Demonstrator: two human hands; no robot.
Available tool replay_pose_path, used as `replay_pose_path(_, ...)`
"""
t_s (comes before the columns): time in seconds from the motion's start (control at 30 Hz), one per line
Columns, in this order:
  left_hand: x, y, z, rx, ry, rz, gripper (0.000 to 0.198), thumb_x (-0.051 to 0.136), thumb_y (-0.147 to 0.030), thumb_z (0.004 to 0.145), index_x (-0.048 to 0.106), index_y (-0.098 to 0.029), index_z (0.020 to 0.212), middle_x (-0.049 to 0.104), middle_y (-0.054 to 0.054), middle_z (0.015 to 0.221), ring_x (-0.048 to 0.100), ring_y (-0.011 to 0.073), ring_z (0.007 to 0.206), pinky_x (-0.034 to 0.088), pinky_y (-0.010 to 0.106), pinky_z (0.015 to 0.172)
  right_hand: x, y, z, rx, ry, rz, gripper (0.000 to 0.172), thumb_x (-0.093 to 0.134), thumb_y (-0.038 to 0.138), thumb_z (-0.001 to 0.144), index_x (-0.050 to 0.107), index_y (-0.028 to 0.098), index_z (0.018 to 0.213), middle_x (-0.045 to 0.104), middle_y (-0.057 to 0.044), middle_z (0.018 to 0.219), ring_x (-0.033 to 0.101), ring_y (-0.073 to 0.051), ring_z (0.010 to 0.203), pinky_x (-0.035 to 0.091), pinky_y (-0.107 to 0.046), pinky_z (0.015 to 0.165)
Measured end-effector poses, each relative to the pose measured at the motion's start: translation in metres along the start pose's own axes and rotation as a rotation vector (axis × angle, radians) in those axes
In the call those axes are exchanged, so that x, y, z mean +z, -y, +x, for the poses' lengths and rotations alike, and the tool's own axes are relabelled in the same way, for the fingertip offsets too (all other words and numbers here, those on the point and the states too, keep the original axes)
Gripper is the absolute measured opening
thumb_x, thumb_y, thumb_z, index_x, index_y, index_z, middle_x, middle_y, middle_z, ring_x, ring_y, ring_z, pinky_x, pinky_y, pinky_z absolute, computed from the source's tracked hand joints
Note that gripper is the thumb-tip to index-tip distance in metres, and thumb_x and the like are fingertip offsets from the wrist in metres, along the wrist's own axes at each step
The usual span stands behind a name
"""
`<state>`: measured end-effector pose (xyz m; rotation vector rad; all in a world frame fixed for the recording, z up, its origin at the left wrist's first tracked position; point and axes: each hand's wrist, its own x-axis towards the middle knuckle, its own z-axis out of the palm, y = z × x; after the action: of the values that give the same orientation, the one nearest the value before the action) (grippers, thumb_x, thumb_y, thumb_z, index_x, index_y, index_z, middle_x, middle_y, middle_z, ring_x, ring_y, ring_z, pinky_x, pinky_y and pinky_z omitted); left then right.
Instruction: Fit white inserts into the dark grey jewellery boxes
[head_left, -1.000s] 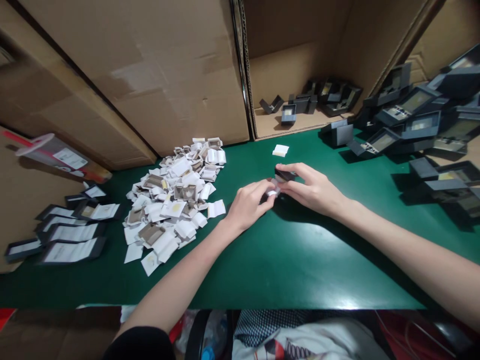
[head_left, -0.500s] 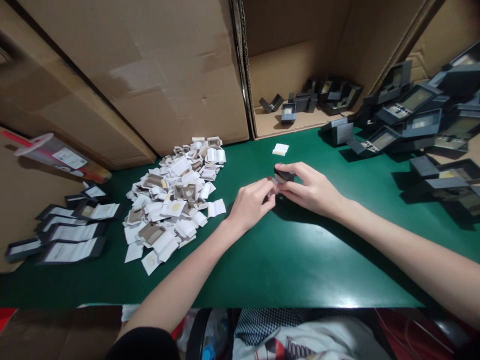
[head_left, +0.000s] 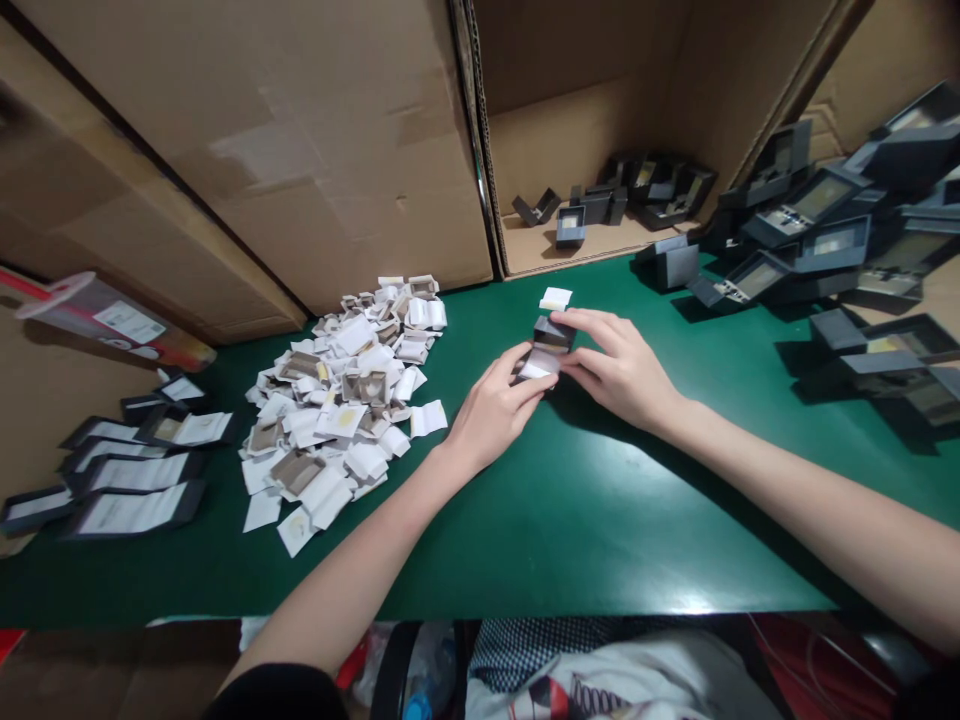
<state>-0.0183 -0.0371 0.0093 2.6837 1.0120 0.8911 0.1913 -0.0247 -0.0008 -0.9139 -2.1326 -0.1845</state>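
Between my two hands, just above the green table (head_left: 622, 520), is a small dark jewelry box (head_left: 553, 334) with its lid raised and a white lining (head_left: 538, 365) showing. My left hand (head_left: 496, 402) grips the near left part of the box, thumb and fingers around its side. With thumb and fingertips, my right hand (head_left: 619, 362) holds the right side and the top of the lid. Just beyond the box lies a folded white card insert (head_left: 556, 298). Left of my left hand spreads a heap of similar white inserts (head_left: 341, 410).
Many open dark boxes (head_left: 810, 220) pile up at the right, and more sit inside a cardboard carton (head_left: 555, 262) at the back. At the left are dark boxes with white linings (head_left: 135, 472) and a tilted plastic drink cup (head_left: 124, 318). Cardboard walls (head_left: 360, 150) close off the back.
The jewelry box has been opened and tilted, so its white lining shows. My right hand has shifted up along the lid. The whole view has moved slightly.
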Motion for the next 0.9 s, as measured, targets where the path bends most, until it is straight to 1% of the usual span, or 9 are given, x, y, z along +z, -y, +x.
replay_pose_path(0.07, -0.001, -0.001, 0.000, 0.010, 0.024, 0.047, 0.027, 0.047, -0.018, 0.092, 0.064, -0.024, 0.113, 0.053, 0.010, 0.125, 0.056, 0.0205, 0.111, 0.054, 0.037, 0.088, 0.003, -0.004, -0.002, 0.067, -0.031, -0.022, 0.011, 0.057, 0.023, 0.087, 0.064, 0.021, 0.079, 0.058, -0.011, 0.124, 0.053, -0.029, 0.114, 0.050, -0.049, 0.084)
replay_pose_path(0.13, -0.002, -0.002, 0.001, 0.032, 0.043, 0.105, 0.030, 0.046, -0.015, 0.092, 0.061, -0.023, 0.117, 0.058, 0.009, 0.116, 0.056, 0.0207, 0.106, 0.054, 0.036, 0.084, 0.005, -0.006, -0.004, 0.130, -0.044, 0.021, 0.011, 0.057, 0.024, 0.087, 0.065, 0.021, 0.081, 0.060, -0.011, 0.115, 0.056, -0.027, 0.105, 0.051, -0.046, 0.079)
replay_pose_path(0.23, -0.002, -0.002, 0.003, 0.099, 0.037, 0.151, 0.029, 0.045, -0.011, 0.091, 0.059, -0.020, 0.114, 0.061, 0.009, 0.113, 0.055, 0.0221, 0.108, 0.051, 0.040, 0.089, 0.007, -0.006, -0.005, 0.194, -0.048, 0.150, 0.011, 0.055, 0.023, 0.088, 0.065, 0.022, 0.085, 0.061, -0.009, 0.105, 0.059, -0.023, 0.098, 0.052, -0.042, 0.079)
replay_pose_path(0.3, -0.002, -0.001, 0.004, 0.144, 0.028, 0.165, 0.028, 0.044, -0.010, 0.091, 0.060, -0.020, 0.111, 0.061, 0.009, 0.115, 0.054, 0.0221, 0.111, 0.049, 0.041, 0.093, 0.007, -0.005, -0.004, 0.220, -0.053, 0.227, 0.011, 0.055, 0.022, 0.088, 0.065, 0.022, 0.085, 0.060, -0.009, 0.103, 0.061, -0.022, 0.095, 0.052, -0.040, 0.079)
replay_pose_path(0.37, -0.001, -0.002, 0.005, 0.171, 0.028, 0.190, 0.027, 0.044, -0.011, 0.092, 0.060, -0.020, 0.110, 0.061, 0.009, 0.115, 0.055, 0.0217, 0.112, 0.049, 0.040, 0.093, 0.006, -0.005, -0.003, 0.239, -0.054, 0.269, 0.010, 0.055, 0.022, 0.087, 0.065, 0.021, 0.085, 0.060, -0.008, 0.101, 0.061, -0.021, 0.092, 0.052, -0.038, 0.077)
replay_pose_path(0.47, 0.002, -0.007, 0.005, 0.156, 0.015, 0.270, 0.024, 0.044, -0.014, 0.093, 0.060, -0.017, 0.110, 0.063, 0.010, 0.113, 0.057, 0.0225, 0.109, 0.049, 0.038, 0.090, 0.007, -0.006, -0.003, 0.268, -0.049, 0.278, 0.010, 0.056, 0.022, 0.086, 0.066, 0.021, 0.083, 0.060, -0.008, 0.098, 0.061, -0.021, 0.092, 0.052, -0.038, 0.077)
replay_pose_path(0.67, 0.009, -0.023, 0.006, 0.162, 0.023, 0.504, 0.024, 0.043, -0.010, 0.092, 0.058, -0.011, 0.110, 0.063, 0.013, 0.106, 0.059, 0.0246, 0.101, 0.049, 0.038, 0.082, 0.009, -0.006, -0.003, 0.327, -0.031, 0.293, 0.009, 0.059, 0.024, 0.084, 0.066, 0.018, 0.083, 0.060, -0.009, 0.101, 0.061, -0.021, 0.091, 0.051, -0.035, 0.075)
replay_pose_path(0.77, 0.010, -0.026, 0.007, 0.157, 0.031, 0.510, 0.022, 0.043, -0.011, 0.092, 0.059, -0.009, 0.108, 0.063, 0.013, 0.102, 0.059, 0.0228, 0.096, 0.050, 0.034, 0.080, 0.009, -0.005, -0.003, 0.333, 0.007, 0.329, 0.011, 0.059, 0.025, 0.085, 0.067, 0.018, 0.088, 0.061, -0.008, 0.096, 0.062, -0.019, 0.085, 0.050, -0.033, 0.074)
replay_pose_path(0.9, 0.008, -0.020, 0.006, 0.177, 0.009, 0.424, 0.025, 0.041, -0.009, 0.093, 0.059, -0.011, 0.110, 0.064, 0.011, 0.102, 0.059, 0.0196, 0.095, 0.051, 0.030, 0.077, 0.010, -0.002, -0.004, 0.305, 0.051, 0.306, 0.018, 0.052, 0.025, 0.089, 0.066, 0.020, 0.100, 0.063, -0.006, 0.089, 0.060, -0.017, 0.078, 0.049, -0.031, 0.071)
